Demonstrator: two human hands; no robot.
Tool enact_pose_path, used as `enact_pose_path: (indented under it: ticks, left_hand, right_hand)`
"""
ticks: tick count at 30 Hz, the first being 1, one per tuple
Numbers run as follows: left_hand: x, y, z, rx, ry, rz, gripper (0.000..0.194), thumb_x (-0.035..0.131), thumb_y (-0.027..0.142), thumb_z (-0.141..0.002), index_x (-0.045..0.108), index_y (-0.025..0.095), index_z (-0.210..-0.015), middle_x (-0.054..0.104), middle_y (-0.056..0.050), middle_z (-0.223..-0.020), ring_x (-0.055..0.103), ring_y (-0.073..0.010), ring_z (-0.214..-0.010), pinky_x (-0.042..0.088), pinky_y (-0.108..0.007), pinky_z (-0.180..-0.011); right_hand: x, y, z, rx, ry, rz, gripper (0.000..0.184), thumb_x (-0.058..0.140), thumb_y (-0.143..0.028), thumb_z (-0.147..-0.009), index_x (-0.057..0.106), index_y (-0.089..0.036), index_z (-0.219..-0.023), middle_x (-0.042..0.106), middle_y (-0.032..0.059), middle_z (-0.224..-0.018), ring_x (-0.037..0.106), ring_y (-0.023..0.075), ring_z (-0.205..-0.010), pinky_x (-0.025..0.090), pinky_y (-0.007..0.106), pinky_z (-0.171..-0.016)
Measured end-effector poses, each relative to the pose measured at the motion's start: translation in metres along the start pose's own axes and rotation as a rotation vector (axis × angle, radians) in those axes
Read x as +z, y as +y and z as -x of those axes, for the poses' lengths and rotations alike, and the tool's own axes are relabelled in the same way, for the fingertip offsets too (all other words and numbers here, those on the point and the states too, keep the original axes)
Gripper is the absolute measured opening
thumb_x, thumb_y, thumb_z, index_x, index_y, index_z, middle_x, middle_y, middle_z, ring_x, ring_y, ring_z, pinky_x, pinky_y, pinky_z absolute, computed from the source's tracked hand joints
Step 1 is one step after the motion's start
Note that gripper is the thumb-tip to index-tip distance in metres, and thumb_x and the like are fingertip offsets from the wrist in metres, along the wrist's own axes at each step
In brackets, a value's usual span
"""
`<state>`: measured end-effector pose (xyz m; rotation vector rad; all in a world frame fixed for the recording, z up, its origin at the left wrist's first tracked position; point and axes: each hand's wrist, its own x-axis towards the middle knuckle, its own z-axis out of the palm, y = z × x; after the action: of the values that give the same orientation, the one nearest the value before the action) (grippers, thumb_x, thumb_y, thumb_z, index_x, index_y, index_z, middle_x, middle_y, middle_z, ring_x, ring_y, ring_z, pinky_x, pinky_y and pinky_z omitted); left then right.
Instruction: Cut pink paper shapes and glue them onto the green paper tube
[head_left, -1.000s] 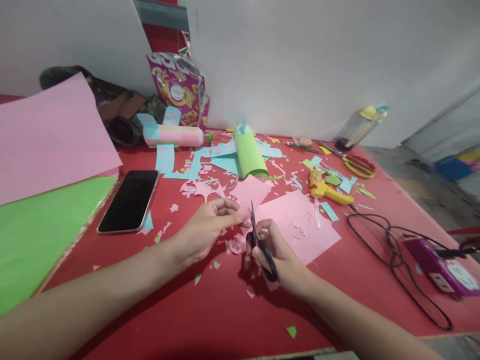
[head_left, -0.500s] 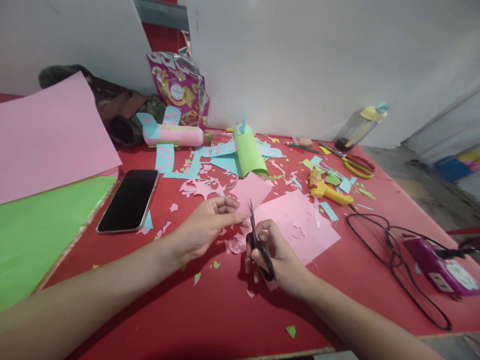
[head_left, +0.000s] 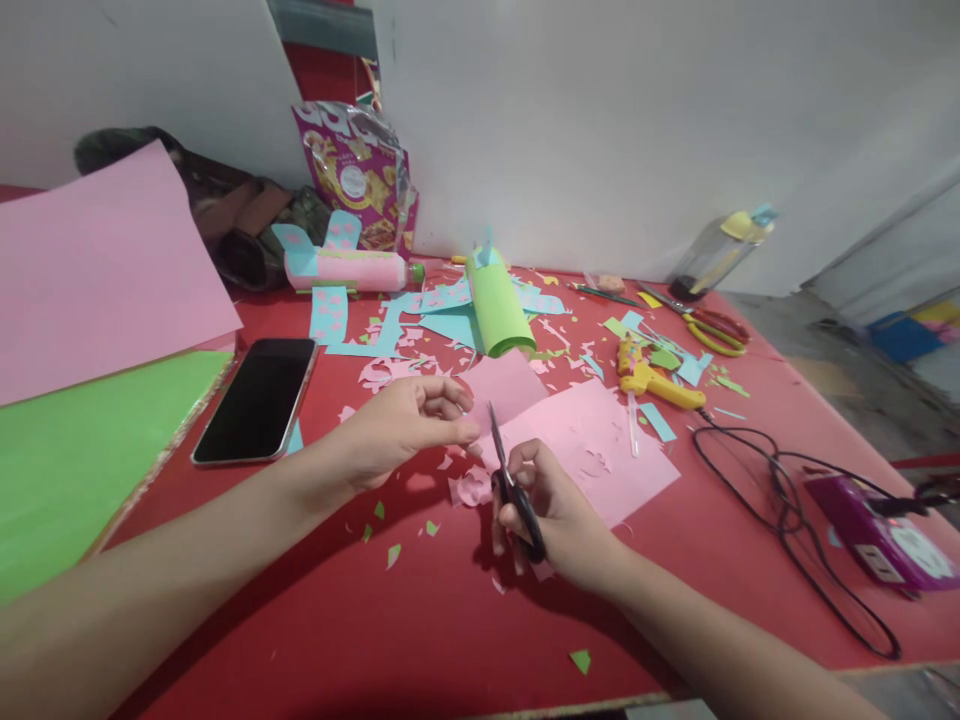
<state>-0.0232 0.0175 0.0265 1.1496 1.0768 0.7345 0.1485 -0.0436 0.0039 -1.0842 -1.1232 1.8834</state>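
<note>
My left hand (head_left: 412, 425) pinches a small piece of pink paper (head_left: 504, 385) between thumb and fingers. In my right hand (head_left: 559, 510) is a pair of black-handled scissors (head_left: 519, 505), its blades pointing up and held against the paper's near edge. The blades look nearly closed. Below them lies a larger pink sheet (head_left: 622, 450) with small cuts in it. A crumpled pink scrap (head_left: 472, 487) rests between the hands. Beyond the paper a green paper tube (head_left: 499, 305) with blue wings lies on the red table (head_left: 360, 620).
To the left are a phone (head_left: 259, 400) and large pink (head_left: 112, 270) and green sheets (head_left: 97, 470). A pink-wrapped bottle (head_left: 352, 270) lies at the back. At right are a yellow glue gun (head_left: 660, 385), its cord, a purple power strip (head_left: 877, 530) and red-yellow-handled scissors (head_left: 716, 335).
My left hand has shifted slightly left and up with the pink paper, which is turned a little. The scissors' blades have tilted a bit to the left.
</note>
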Motion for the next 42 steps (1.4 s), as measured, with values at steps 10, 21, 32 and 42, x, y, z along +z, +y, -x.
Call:
enact_pose_path:
  ticks: [10,21,32,42]
  left_hand:
    - [-0.018,0.015,0.002,-0.017,-0.146,-0.267,0.015,0.065,0.019,-0.058,0.053,0.018,-0.066,0.057,0.004,-0.051,0.051,-0.0106,-0.050,0.033,-0.020,-0.049]
    - [-0.018,0.020,0.001,-0.071,-0.275,-0.386,0.024,0.067,0.023,-0.059,0.054,0.016,-0.077,0.050,0.007,-0.056,0.047,-0.0082,-0.053,0.033,-0.019,-0.053]
    - [-0.023,0.018,0.002,-0.103,-0.359,-0.420,0.030,0.065,0.027,-0.063,0.053,0.016,-0.088,0.052,0.007,-0.055,0.050,-0.0090,-0.052,0.033,-0.020,-0.052]
    - [-0.026,0.018,-0.001,-0.101,-0.394,-0.485,0.028,0.064,0.023,-0.063,0.054,0.017,-0.089,0.046,0.008,-0.052,0.045,-0.0070,-0.048,0.029,-0.019,-0.048]
  right_hand:
    - [-0.003,-0.003,0.002,0.076,-0.145,0.014,0.045,0.066,-0.045,-0.064,0.029,-0.023,-0.079,0.049,-0.0128,-0.051,0.049,0.0045,-0.033,0.037,0.012,-0.029]
    - [-0.004,-0.003,0.000,0.084,-0.177,0.029,0.052,0.066,-0.053,-0.057,0.031,-0.023,-0.080,0.047,-0.0132,-0.050,0.046,0.0036,-0.033,0.034,0.011,-0.030]
    - [-0.004,-0.005,0.000,0.092,-0.158,0.042,0.049,0.069,-0.046,-0.058,0.034,-0.021,-0.082,0.048,-0.0122,-0.050,0.043,0.0014,-0.032,0.031,0.010,-0.029]
    - [-0.006,-0.001,-0.003,0.087,-0.064,0.080,0.040,0.067,-0.022,-0.061,0.028,-0.022,-0.070,0.043,-0.0152,-0.048,0.045,0.0027,-0.029,0.031,0.010,-0.026]
